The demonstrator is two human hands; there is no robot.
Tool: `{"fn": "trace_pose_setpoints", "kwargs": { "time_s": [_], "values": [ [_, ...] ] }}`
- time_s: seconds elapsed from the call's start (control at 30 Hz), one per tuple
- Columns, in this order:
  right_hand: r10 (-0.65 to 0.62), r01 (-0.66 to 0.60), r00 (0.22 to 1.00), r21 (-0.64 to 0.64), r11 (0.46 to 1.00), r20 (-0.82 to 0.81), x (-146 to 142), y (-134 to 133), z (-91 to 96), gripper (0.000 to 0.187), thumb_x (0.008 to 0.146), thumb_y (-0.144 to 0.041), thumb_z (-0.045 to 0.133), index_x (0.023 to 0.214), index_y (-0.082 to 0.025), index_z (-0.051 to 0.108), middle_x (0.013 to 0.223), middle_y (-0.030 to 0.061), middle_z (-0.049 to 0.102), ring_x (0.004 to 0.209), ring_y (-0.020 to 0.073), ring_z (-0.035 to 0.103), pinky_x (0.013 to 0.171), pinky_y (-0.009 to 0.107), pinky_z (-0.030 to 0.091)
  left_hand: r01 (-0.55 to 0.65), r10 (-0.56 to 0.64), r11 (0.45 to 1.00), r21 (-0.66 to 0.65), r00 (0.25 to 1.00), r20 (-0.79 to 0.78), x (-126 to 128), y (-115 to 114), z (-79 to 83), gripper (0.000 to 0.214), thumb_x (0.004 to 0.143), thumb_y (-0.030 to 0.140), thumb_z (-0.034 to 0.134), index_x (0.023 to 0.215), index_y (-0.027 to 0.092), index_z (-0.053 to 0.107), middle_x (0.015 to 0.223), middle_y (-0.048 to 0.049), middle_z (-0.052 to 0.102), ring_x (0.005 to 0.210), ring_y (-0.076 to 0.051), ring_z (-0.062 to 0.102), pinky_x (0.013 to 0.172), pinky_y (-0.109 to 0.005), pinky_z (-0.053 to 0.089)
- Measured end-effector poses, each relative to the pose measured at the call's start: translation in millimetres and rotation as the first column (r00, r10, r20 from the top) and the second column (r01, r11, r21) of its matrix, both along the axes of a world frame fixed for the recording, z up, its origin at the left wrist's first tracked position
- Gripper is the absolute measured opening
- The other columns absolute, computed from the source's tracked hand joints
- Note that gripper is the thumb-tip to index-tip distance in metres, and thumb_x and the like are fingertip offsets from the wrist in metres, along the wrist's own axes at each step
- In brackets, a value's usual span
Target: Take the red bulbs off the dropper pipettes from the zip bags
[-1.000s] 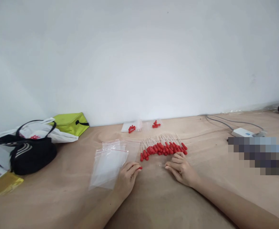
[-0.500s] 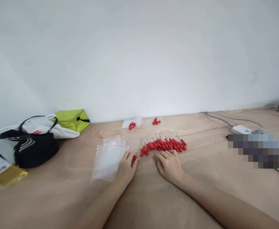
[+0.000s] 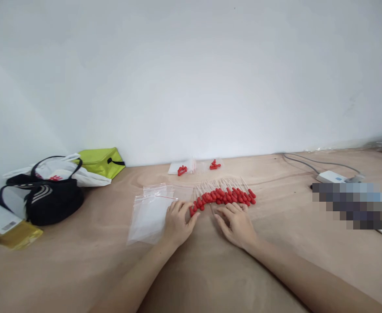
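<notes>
Wooden sticks with bulbous red tips (image 3: 225, 195) lie side by side in a row, red ends toward me. At the row's left end is my left hand (image 3: 178, 224), its thumb and index finger apart around a red tip; I cannot tell whether they press on it. My right hand (image 3: 238, 226) rests just in front of the row's middle, fingers bent, thumb apart, fingertips close to the red tips, with no object visible in it. Clear zip bags (image 3: 147, 221) lie overlapped beside and partly under my left hand.
Toward the wall, small bags hold red-tipped pieces, one at left (image 3: 182, 170) and one at right (image 3: 215, 164). A black bag (image 3: 55, 202), a white bag (image 3: 91, 177) and a lime-green bag (image 3: 98, 161) stand left. A white power strip (image 3: 331, 177) with grey cables lies right, beside a blurred patch.
My left hand has moved a little right, against the leftmost sticks, and its thumb has spread from the fingers. The left sticks sit closer in. My right hand has barely shifted.
</notes>
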State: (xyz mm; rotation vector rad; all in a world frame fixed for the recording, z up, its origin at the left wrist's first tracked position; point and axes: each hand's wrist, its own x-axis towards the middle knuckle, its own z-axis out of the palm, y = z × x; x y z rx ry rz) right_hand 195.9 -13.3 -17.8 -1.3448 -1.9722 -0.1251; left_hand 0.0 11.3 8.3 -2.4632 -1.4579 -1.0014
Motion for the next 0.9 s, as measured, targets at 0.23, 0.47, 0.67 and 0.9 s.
{"fn": "trace_pose_setpoints", "kwargs": {
  "time_s": [0.23,0.47,0.67,0.9],
  "values": [
    [0.009,-0.008,0.999,0.029,1.000,-0.045,24.6,8.2,-1.3,0.021,0.083,-0.025,0.044,0.074,-0.021,0.063,0.066,0.0014,0.058,0.069,0.0138,0.046,0.073,0.032,0.024,0.004,-0.004,1.000,-0.017,1.000,-0.020,35.1,26.9,6.6,0.021,0.074,0.035,0.061,0.087,0.018,0.059,0.086,-0.0051,0.063,0.084,-0.023,0.054,0.074,-0.037,0.040],
    [0.013,-0.011,0.999,0.033,0.999,-0.035,21.1,11.9,-1.4,0.019,0.081,-0.023,0.047,0.074,-0.022,0.064,0.066,0.0006,0.058,0.071,0.0136,0.047,0.075,0.033,0.025,0.020,-0.029,0.992,0.121,0.997,0.075,46.0,36.4,-1.1,0.011,0.080,0.025,0.054,0.075,0.018,0.062,0.073,-0.0032,0.065,0.074,-0.019,0.058,0.070,-0.034,0.042],
    [0.093,-0.088,0.988,0.045,0.995,-0.122,23.7,12.7,-5.3,0.017,0.081,-0.022,0.046,0.087,-0.021,0.063,0.070,0.0019,0.057,0.071,0.0148,0.049,0.073,0.033,0.031,0.040,-0.094,0.989,0.143,0.914,0.395,13.8,13.6,-0.9,0.015,0.084,0.026,0.048,0.088,0.018,0.060,0.080,-0.0034,0.063,0.072,-0.014,0.059,0.066,-0.027,0.048],
    [0.186,-0.183,0.983,0.180,0.967,-0.002,20.3,8.6,0.7,0.045,0.079,-0.036,0.052,0.121,-0.019,0.046,0.112,0.0115,0.052,0.103,0.0229,0.045,0.084,0.039,0.035,0.289,-0.228,0.953,-0.095,0.885,0.405,-22.8,-18.0,-10.6,0.013,0.084,0.021,0.046,0.086,0.019,0.059,0.082,-0.0038,0.060,0.077,-0.014,0.059,0.068,-0.026,0.050]
  ]
}}
